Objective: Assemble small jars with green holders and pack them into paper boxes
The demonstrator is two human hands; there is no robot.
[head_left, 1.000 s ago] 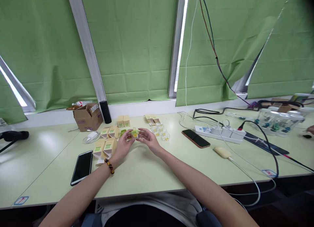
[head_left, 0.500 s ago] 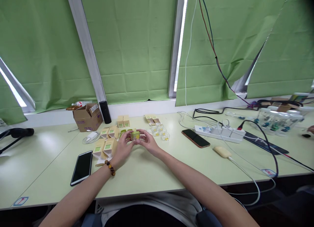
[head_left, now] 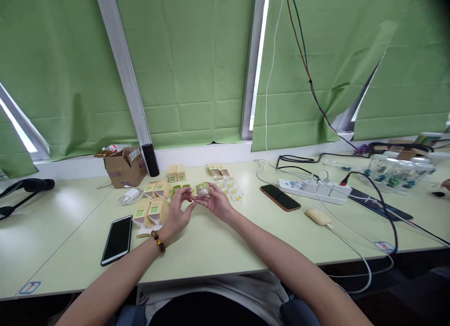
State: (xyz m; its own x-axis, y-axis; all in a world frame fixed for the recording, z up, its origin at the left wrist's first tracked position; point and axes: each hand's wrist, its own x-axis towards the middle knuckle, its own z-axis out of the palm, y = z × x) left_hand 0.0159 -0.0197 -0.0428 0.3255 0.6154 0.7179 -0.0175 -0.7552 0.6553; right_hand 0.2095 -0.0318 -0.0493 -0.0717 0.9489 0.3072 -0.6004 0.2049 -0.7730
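Note:
My right hand (head_left: 215,202) is closed round a small clear jar with a green tint (head_left: 202,189), held a little above the pale green table (head_left: 218,246). My left hand (head_left: 176,210), with a bead bracelet on the wrist, hovers just left of the jar with its fingers curled and apart; I see nothing held in it. Small tan cartons with green labels (head_left: 151,211) lie to the left of my left hand. More small clear jars with yellow contents (head_left: 232,192) sit just right of my right hand.
A black phone (head_left: 117,239) lies at the left, a second phone (head_left: 280,197) at the right. Behind stand a cardboard box (head_left: 125,166), a black cylinder (head_left: 150,160) and a white mouse (head_left: 131,194). A power strip (head_left: 314,190), cables and clear containers (head_left: 393,172) fill the right side.
Both hands were closed on the small jar; now the right hand has lifted it slightly to the right, and the left hand has come off it.

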